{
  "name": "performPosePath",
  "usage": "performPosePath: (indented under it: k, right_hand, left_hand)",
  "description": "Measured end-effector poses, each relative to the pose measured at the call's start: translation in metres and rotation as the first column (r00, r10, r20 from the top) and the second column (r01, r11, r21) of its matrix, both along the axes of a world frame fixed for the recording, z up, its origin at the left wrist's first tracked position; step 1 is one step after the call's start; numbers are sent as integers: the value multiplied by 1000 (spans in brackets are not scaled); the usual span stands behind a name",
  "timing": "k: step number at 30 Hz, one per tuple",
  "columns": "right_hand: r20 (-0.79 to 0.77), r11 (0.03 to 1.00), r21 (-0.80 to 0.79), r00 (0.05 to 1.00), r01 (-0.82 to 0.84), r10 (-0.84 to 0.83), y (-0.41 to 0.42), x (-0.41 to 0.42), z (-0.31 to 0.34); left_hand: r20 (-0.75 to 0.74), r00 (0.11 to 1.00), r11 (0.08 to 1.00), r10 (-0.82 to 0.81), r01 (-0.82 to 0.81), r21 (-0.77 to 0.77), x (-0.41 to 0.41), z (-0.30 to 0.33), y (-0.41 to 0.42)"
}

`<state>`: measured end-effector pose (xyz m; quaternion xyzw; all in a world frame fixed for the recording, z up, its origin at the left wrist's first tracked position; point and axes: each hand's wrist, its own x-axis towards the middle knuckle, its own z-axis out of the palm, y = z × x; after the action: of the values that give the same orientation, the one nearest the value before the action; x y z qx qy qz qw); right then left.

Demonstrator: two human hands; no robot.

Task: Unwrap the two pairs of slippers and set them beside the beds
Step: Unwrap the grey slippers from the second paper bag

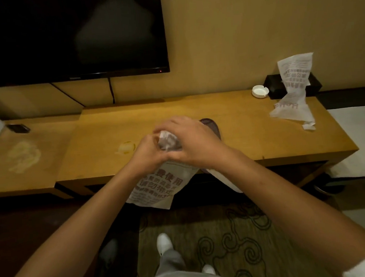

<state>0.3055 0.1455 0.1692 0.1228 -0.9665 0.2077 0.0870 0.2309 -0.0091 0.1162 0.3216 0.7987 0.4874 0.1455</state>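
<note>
A white printed wrapper (159, 186) holding slippers hangs over the front edge of the wooden desk (230, 122). My left hand (150, 153) and my right hand (190, 140) both grip its crumpled top end. A dark slipper (212, 126) lies on the desk just behind my right hand, and its pale sole end (221, 179) pokes out below my right wrist. An empty, torn wrapper (293, 96) lies at the desk's back right.
A dark TV (68, 36) hangs on the wall above the desk. A white ashtray (260, 91) and a black box (274, 86) stand at the back right. A lower table (17, 171) adjoins on the left. My white shoes (164, 242) stand on patterned carpet (238, 242).
</note>
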Motion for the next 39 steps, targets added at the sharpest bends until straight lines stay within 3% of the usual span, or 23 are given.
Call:
performPosePath:
  k: [3, 5, 7, 13, 18, 22, 25, 29, 33, 37, 39]
  right_hand:
    - [-48, 930, -318, 976, 185, -211, 1, 1, -7]
    - [-20, 776, -584, 952, 238, -307, 10, 3, 0]
    - [36, 672, -694, 944, 259, -328, 24, 3, 4]
    - [361, 825, -466, 920, 319, -152, 38, 3, -8]
    - [385, 888, -391, 919, 242, -81, 40, 1, -7]
    - [312, 911, -304, 933, 277, -180, 42, -4, -5]
    - [282, 854, -401, 932, 332, -230, 52, -5, 0]
    - [308, 760, -502, 906, 413, -289, 58, -1, -1]
    - [240, 713, -595, 928, 371, -284, 62, -7, -7]
    - [200, 668, -665, 941, 336, -274, 67, -10, -6]
    - [183, 597, -722, 929, 349, -321, 73, -13, -3]
  left_hand:
    - [-14, 1000, 999, -1, 2, 38, -1, -6, 1]
    - [19, 1000, 996, 21, -23, 89, -3, -4, -1]
    - [58, 998, 991, 29, -36, 128, -6, -2, -4]
    - [122, 992, 979, -12, -13, 201, -9, 3, -7]
    - [145, 983, 992, -109, 98, 80, -7, 5, -10]
    - [190, 970, 987, -148, 134, 87, -8, 6, -12]
    - [260, 956, 990, -134, 119, 73, -15, 4, -21]
    - [485, 865, 991, -125, 85, 104, -26, -5, -39]
    - [568, 809, 986, -150, 83, 143, -20, -20, -42]
    - [612, 760, 974, -217, 213, 80, -18, -21, -46]
    - [651, 719, 959, -245, 277, 56, -22, -23, -54]
